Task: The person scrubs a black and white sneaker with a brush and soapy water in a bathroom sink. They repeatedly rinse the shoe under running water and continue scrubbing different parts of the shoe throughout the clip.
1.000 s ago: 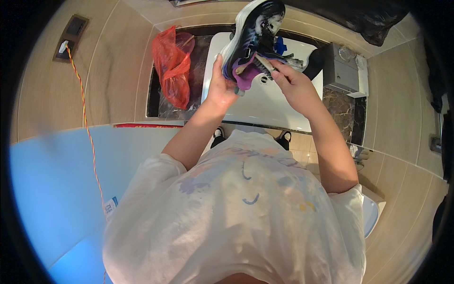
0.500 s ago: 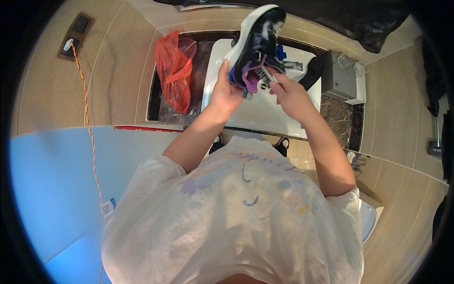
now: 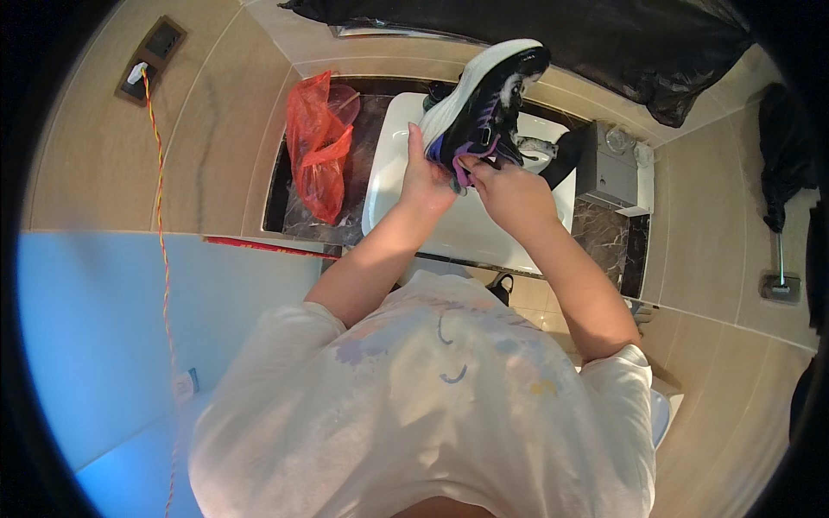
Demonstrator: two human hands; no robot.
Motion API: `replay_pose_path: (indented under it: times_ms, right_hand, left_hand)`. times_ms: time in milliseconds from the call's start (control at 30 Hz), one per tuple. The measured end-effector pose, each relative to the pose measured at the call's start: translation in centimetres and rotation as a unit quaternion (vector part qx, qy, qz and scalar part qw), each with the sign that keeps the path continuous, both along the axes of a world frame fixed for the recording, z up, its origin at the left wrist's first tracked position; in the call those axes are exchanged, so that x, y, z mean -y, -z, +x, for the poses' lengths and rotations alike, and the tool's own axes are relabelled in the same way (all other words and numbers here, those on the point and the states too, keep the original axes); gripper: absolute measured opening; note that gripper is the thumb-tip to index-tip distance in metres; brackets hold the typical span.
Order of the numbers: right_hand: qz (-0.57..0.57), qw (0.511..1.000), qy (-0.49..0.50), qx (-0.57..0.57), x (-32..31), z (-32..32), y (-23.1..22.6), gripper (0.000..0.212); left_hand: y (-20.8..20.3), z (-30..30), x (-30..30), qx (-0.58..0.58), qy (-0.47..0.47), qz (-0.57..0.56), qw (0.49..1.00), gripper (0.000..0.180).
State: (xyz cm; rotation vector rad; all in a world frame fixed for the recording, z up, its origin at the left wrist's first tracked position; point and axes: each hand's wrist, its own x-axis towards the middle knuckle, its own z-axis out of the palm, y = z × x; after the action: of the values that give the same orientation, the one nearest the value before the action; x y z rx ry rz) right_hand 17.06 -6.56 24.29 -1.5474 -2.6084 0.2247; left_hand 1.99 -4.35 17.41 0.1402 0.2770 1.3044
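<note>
My left hand [image 3: 427, 183] grips the heel end of a black, white and purple sneaker [image 3: 484, 116], holding it tilted above a white washbasin [image 3: 382, 173]. The shoe's toe points up and away, and whitish foam sits on its upper. At the purple collar, my right hand [image 3: 518, 200] is closed with its fingers at the shoe's opening. The small white-handled brush seen in this hand a moment ago is now hidden by the hand and shoe.
A red plastic bag [image 3: 318, 151] lies on the dark marble counter [image 3: 298, 216] left of the basin. On the right stands a grey box [image 3: 607, 170]. Black plastic sheeting [image 3: 561, 43] hangs behind. A twisted cable [image 3: 159, 173] runs down from a wall socket [image 3: 160, 56].
The view has shifted, and the sneaker appears lower and a bit further right. My right hand has turned and moved in at the collar, so the brush no longer shows.
</note>
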Motion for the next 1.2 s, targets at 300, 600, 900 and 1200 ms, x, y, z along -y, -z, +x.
replay_pose_path:
  times_ms: [300, 600, 900, 1200]
  right_hand:
    - [0.034, 0.999, -0.028, 0.015, 0.0, -0.9, 2.0, 0.037]
    - [-0.04, 0.999, -0.002, 0.022, -0.3, -1.6, 1.8, 0.031]
    - [0.024, 0.999, 0.044, -0.004, -2.6, -1.9, 2.3, 0.018]
    - [-0.051, 0.998, -0.034, 0.016, -2.9, -1.9, 3.0, 0.015]
  left_hand:
    - [-0.8, 0.5, -0.6, -0.023, -0.001, -0.089, 0.996, 0.073]
    - [0.5, -0.3, -1.2, -0.056, -0.016, -0.067, 0.996, 0.063]
    - [1.8, 1.2, -2.3, -0.03, -0.129, -0.107, 0.985, 0.059]
    - [0.1, 1.4, -1.6, -0.044, -0.102, -0.095, 0.989, 0.054]
